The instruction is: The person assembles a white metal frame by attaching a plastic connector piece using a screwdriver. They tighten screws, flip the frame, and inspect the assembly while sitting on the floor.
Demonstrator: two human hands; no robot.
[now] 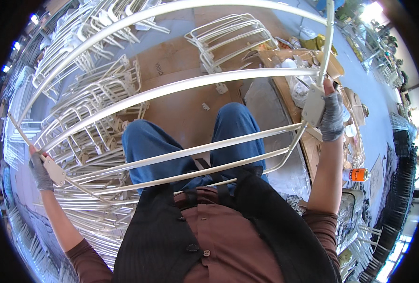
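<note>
A cream-painted tubular metal frame point(195, 82) with several long crossbars stretches across my lap, lifted in front of my body. My left hand point(41, 172), in a grey fingerless glove, grips its left side beside a flat joint plate point(55, 172). On the other side my right hand point(331, 116), gloved the same way, is closed around the frame next to the right joint plate point(313, 105). The thumb lies up along the tube there. The frame's lower bars pass over my thighs, and its top bar arches near the upper edge of the view.
Piles of similar frames point(89, 120) lie to my left. Another folded stack point(230, 42) rests on floor cardboard point(170, 70) ahead. To my right, a cardboard-covered surface point(283, 88) bears a plastic bag point(299, 92) and an orange spray can point(355, 174).
</note>
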